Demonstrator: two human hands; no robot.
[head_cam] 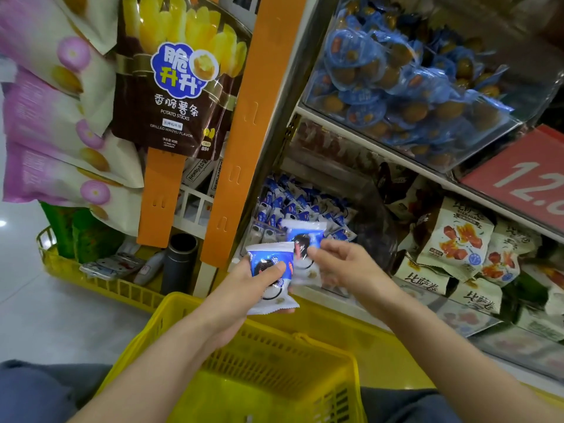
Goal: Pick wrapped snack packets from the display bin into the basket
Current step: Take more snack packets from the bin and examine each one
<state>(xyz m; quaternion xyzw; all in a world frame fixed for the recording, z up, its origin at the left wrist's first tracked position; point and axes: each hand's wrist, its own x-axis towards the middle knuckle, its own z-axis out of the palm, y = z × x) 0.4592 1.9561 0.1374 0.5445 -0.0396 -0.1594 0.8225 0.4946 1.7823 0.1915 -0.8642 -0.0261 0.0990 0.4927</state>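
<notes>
My left hand (244,288) grips a white and blue wrapped snack packet (270,279), thumb across its front, above the far rim of the yellow basket (213,346). Just to its right, my right hand (341,264) pinches a second, similar packet (302,242) by its side, held upright and partly behind the first. Beyond both hands sits the clear display bin (293,206), filled with several more of the same blue and white packets. The basket's inside looks bare where visible.
An orange shelf post (244,132) stands left of the bin. Hanging potato stick bags (177,87) are at upper left. A higher bin holds blue wrapped snacks (396,80). Beige packets (451,248) lie to the right. Another yellow basket (91,279) with bottles sits on the floor.
</notes>
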